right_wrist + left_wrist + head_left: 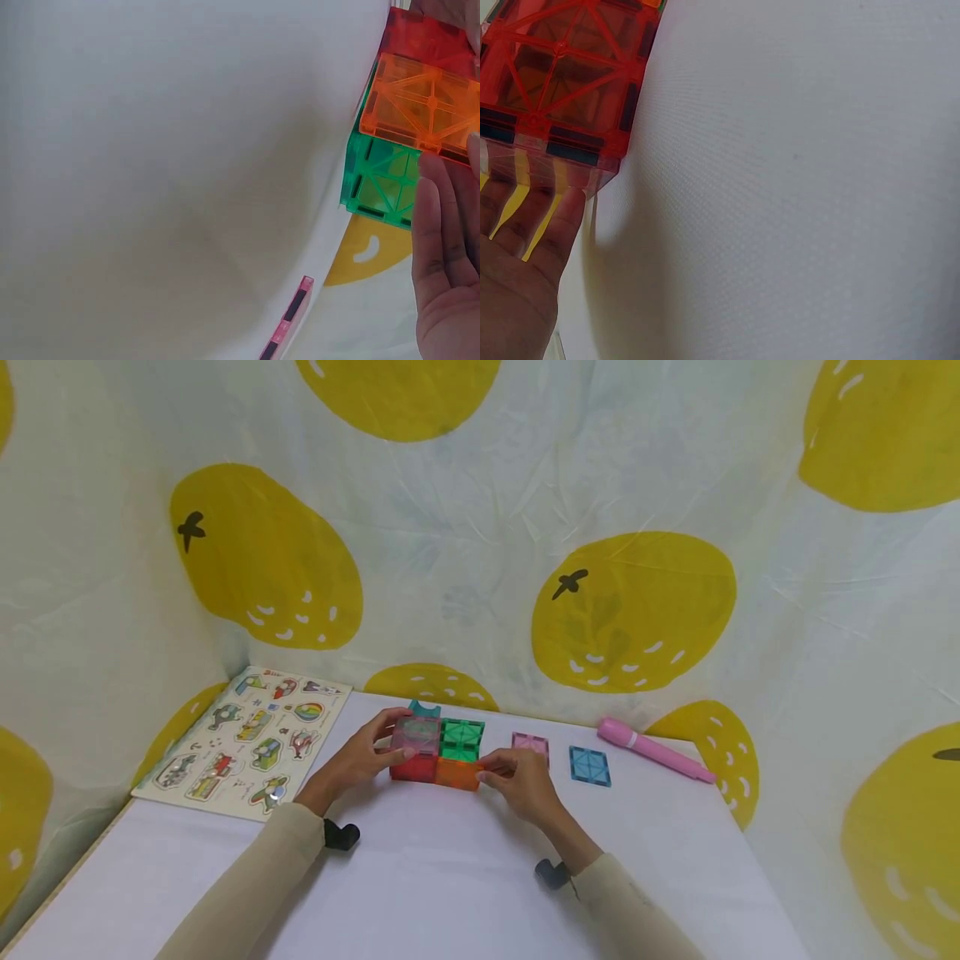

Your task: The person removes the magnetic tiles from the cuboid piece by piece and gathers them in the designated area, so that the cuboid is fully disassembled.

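Translucent magnetic tiles are joined in a boxy block on the white table. Its front has a red tile [414,768] at left and an orange tile [457,773] at right. Behind them are a clear pinkish tile [417,735] and a green tile [461,739]. My left hand [365,752] holds the block's left end, thumb across the front and fingers along the side. At the other end my right hand [525,783] pinches the orange tile's right edge. In the right wrist view its fingers [429,232] lie beside the green side; part of the hand is cut off.
A teal piece [424,710] sits behind the block. Right of it lie a pink tile [531,743], partly behind my right hand, a blue tile [590,766] and a pink pen-shaped object [656,752]. A picture puzzle board [247,739] lies at left. Lemon-printed cloth hangs around the table.
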A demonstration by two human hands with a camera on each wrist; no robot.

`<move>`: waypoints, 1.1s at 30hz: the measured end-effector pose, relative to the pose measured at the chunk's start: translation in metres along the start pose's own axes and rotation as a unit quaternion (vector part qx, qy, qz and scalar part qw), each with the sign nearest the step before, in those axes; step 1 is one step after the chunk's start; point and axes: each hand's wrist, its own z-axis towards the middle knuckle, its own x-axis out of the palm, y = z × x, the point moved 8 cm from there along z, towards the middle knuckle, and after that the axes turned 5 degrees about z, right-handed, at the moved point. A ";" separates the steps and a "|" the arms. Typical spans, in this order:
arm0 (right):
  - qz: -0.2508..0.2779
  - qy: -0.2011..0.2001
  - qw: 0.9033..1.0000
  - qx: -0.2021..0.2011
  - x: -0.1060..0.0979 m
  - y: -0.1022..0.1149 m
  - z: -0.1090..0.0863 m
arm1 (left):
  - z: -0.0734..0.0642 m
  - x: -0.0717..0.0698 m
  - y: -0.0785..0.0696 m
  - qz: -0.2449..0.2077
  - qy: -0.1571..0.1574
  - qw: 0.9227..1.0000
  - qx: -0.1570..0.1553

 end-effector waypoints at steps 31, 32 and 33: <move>0.045 -0.118 0.991 0.038 -0.132 -0.033 -0.048 | 0.002 0.000 0.003 0.001 0.001 1.000 -0.002; 0.048 -0.123 0.990 0.045 -0.139 -0.037 -0.050 | 0.002 0.000 0.003 0.002 0.001 1.000 -0.003; 0.052 -0.128 0.989 0.049 -0.146 -0.041 -0.053 | 0.002 0.000 0.003 0.002 0.001 1.000 -0.003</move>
